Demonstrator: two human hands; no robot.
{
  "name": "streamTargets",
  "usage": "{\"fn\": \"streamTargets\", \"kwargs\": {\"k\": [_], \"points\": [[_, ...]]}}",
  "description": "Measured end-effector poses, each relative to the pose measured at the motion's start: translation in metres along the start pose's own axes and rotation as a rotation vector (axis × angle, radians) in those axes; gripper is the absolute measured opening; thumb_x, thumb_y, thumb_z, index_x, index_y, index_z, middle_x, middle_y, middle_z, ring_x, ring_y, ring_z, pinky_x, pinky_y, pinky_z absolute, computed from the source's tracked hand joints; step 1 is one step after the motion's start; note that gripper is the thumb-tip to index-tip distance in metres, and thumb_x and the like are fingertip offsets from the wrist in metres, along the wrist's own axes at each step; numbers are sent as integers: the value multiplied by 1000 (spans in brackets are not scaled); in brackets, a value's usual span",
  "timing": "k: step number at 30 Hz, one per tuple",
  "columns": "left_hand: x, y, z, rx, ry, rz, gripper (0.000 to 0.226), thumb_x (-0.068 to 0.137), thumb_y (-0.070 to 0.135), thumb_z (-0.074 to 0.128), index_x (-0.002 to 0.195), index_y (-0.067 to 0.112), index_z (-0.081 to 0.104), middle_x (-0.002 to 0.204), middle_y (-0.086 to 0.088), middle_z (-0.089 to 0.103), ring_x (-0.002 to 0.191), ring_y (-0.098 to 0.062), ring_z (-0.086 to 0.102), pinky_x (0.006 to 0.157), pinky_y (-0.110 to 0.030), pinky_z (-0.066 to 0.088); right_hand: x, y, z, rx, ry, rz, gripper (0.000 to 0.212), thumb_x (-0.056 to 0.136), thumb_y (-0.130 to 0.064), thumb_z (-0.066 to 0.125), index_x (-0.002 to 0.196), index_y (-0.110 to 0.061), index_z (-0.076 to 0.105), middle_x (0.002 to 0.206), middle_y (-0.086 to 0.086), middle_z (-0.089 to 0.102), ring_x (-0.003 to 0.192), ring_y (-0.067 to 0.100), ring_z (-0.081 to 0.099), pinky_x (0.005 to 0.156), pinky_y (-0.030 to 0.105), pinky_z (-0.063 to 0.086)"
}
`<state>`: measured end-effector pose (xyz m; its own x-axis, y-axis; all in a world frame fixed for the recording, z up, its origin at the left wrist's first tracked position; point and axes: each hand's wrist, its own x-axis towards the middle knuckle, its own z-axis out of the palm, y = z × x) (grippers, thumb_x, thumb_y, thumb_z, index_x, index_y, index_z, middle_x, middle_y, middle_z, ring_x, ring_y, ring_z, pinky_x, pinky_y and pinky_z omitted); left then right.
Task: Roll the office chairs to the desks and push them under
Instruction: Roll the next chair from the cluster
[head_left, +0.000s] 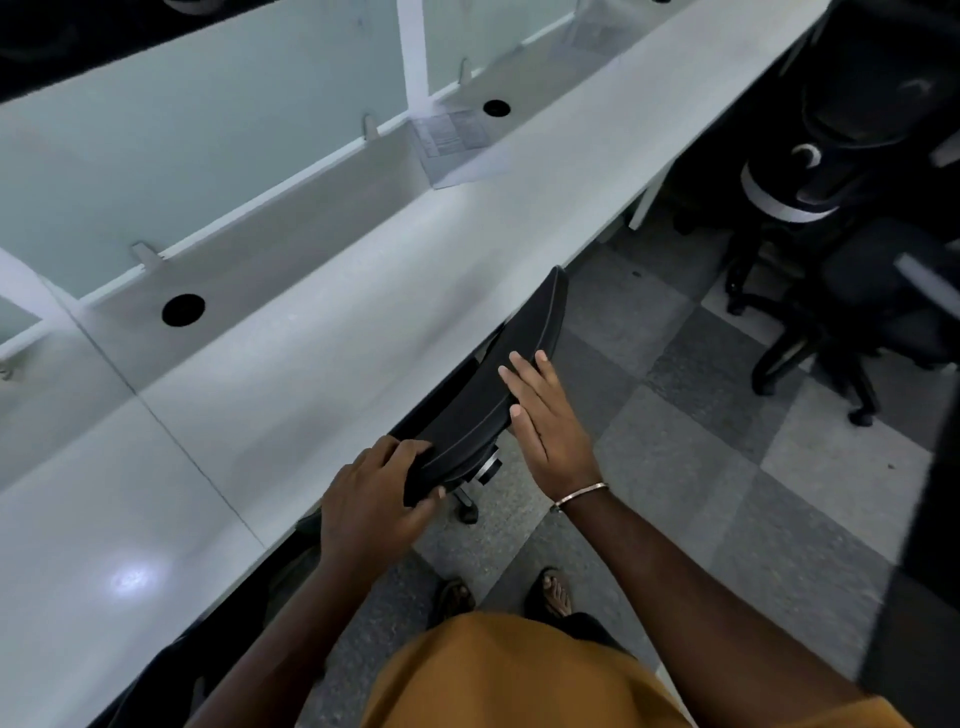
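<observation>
Head view
Left hand: we see the left hand (371, 499) at the near end of the chair (488, 395) backrest top, its grip grasping that end, fingers curled over the top and thumb underneath.
Right hand: the right hand (545, 421) lies flat on the backrest's outer face, fingers straight and pointing away from us, its grip released; a thin bangle (579, 493) sits on the wrist.
Arms: both forearms reach forward and down from our body, the left close to the desk (291, 374) edge, the right over the floor (675, 441).
Chair: it is black, its backrest top running along the desk's front edge, touching or just beside it; the seat is hidden under the desk, and a caster (467, 512) with part of the base shows just below the left hand.
Desk edge: the long white top runs diagonally from lower left to upper right; two round cable holes, one near (183, 310) and one far (496, 108), sit along the back by the glass divider (156, 156).
Open room: checkered carpet floor lies to the right of the chair, between it and our sandalled feet (550, 597).
Other chairs: dark chairs (841, 260) stand well apart at the upper right, out on the floor beside the far desk end.
</observation>
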<state>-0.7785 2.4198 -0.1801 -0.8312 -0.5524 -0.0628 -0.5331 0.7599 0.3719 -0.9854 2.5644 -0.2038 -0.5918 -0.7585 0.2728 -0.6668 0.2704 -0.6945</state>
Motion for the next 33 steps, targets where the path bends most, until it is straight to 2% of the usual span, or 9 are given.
{"fn": "streamTargets", "kwargs": {"k": [2, 5, 8, 10, 12, 17, 21, 28, 33], "points": [[5, 11, 0, -74, -8, 62, 60, 91, 47, 70, 146, 34, 51, 129, 13, 60, 99, -13, 66, 69, -28, 51, -16, 2, -6, 8, -43, 57, 52, 110, -13, 46, 160, -19, 36, 171, -7, 22, 159, 14, 13, 128, 30, 19], [22, 31, 6, -159, -33, 179, 73, 96, 41, 66, 161, 34, 33, 158, 14, 43, 130, -13, 58, 93, -37, 58, -52, 23, -14, -31, -48, 163, 54, 111, -23, 46, 163, -24, 29, 171, -10, 18, 156, 6, 20, 126, 37, 29], [38, 60, 9, -180, -39, 316, 80, 97, 38, 64, 165, 32, 21, 172, 10, 19, 155, -13, 29, 120, -40, 38, -86, 55, -30, -50, -64, 316, 61, 109, -31, 49, 164, -27, 25, 171, -13, 15, 153, 7, 30, 119, 40, 40], [45, 82, 11, -122, -55, 413, 84, 97, 38, 63, 167, 32, 15, 175, 7, 5, 161, -16, 5, 128, -41, 17, -95, 72, -45, -51, -84, 469, 63, 107, -38, 50, 164, -26, 24, 170, -12, 14, 147, 12, 41, 115, 30, 40], [55, 104, 20, -73, -72, 483, 87, 97, 40, 62, 167, 32, 10, 175, 5, -6, 161, -17, -11, 129, -43, 3, -97, 90, -60, -39, -106, 583, 64, 107, -37, 53, 162, -21, 27, 170, -6, 17, 148, 17, 41, 113, 23, 31], [92, 156, 55, -62, -187, 563, 87, 98, 43, 60, 166, 34, 7, 174, 11, -10, 158, -12, -20, 131, -44, -3, -98, 145, -108, -16, -78, 706, 64, 105, -40, 56, 161, -18, 32, 169, 1, 25, 153, 19, 32, 117, 23, 24], [132, 214, 81, -168, -279, 541, 80, 95, 47, 55, 165, 35, 18, 174, 12, 7, 159, -7, -11, 131, -40, 2, -99, 197, -154, 13, -24, 780, 62, 103, -43, 58, 158, -19, 39, 166, 5, 33, 151, 21, 35, 119, 28, 27], [184, 312, 129, -219, -363, 501, 74, 91, 48, 62, 159, 30, 39, 166, 8, 36, 159, -12, 16, 129, -34, 13, -122, 271, -231, 23, 40, 928, 54, 102, -41, 60, 148, -15, 53, 151, 9, 54, 139, 25, 50, 113, 33, 37], [214, 368, 150, -266, -489, 449, 63, 94, 44, 72, 151, 31, 51, 143, 13, 60, 134, -1, 52, 112, -22, 41, -142, 314, -284, 109, 157, 1024, 56, 100, -40, 63, 149, -17, 51, 145, 13, 56, 134, 27, 54, 110, 38, 42]]}}
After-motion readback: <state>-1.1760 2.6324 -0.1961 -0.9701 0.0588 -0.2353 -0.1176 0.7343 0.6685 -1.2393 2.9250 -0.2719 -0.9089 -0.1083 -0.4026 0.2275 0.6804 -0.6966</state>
